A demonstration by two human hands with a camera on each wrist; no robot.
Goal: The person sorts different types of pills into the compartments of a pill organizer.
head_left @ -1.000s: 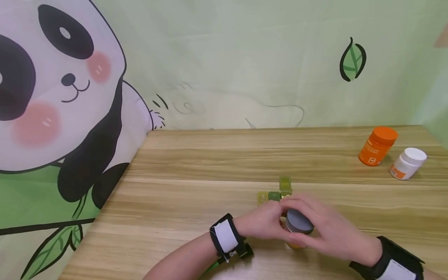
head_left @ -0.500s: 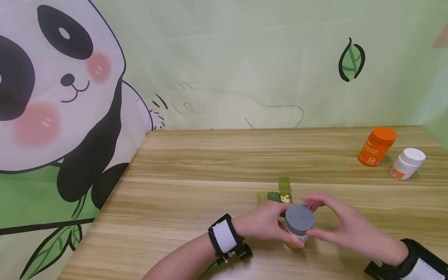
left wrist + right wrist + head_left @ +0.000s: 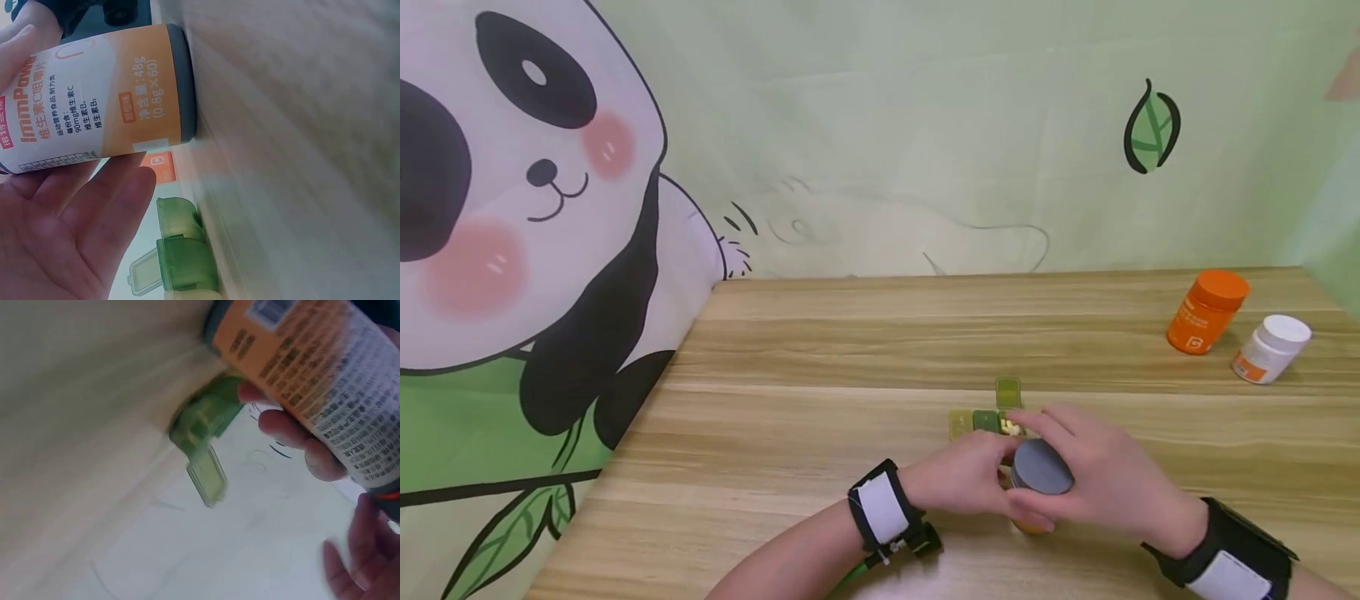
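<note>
A vitamin bottle [image 3: 112, 100] with an orange-and-white label stands upright on the table, low right of centre in the head view. My left hand [image 3: 966, 475] holds its body. Thumb and fingers of my right hand [image 3: 1105, 479] are curled around the grey cap [image 3: 1041, 468] at the top. Just beyond the bottle lies a green pill organizer [image 3: 985, 422], partly hidden by the hands. One compartment's lid [image 3: 1008, 392] is flipped up, and pale tablets [image 3: 1011, 427] show inside that compartment. The right wrist view also catches this raised lid [image 3: 207, 476].
At the back right of the wooden table [image 3: 820, 350] stand an orange bottle [image 3: 1207, 312] and a smaller white bottle [image 3: 1272, 350] with a white cap. Behind the table hangs a pale green backdrop [image 3: 865, 133] with a panda print.
Half a second ago my right hand had its fingers spread away from the cap, to the right; now it has come back left and grips the cap. The left hand stays on the bottle.
</note>
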